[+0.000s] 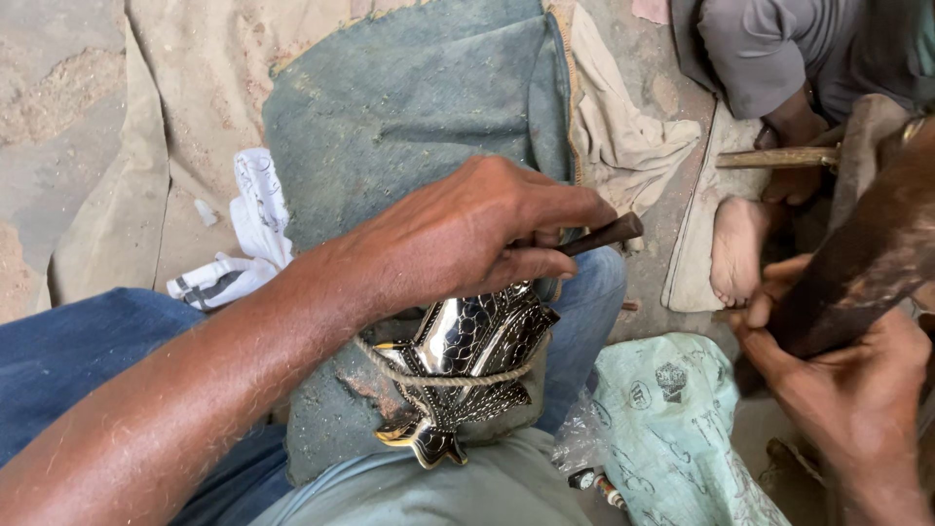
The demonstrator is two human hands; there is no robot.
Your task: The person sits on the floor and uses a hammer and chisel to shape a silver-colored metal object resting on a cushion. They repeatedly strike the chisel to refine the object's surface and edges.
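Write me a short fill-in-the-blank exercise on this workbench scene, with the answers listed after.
1. The shiny fish-shaped metal piece is tied down by a ____.
2. The left hand grips a dark ____-shaped tool.
3. The right hand holds a dark wooden ____.
4. The metal piece rests on a grey-green ____ pad.

Answers: rope; rod; block; cloth

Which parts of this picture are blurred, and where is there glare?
Head view: the right hand and its wooden mallet at the right edge are motion-blurred; the left hand with its dark tool is sharp; bright glare patches lie on the shiny fish-shaped metal piece; light is soft, shadows weak.
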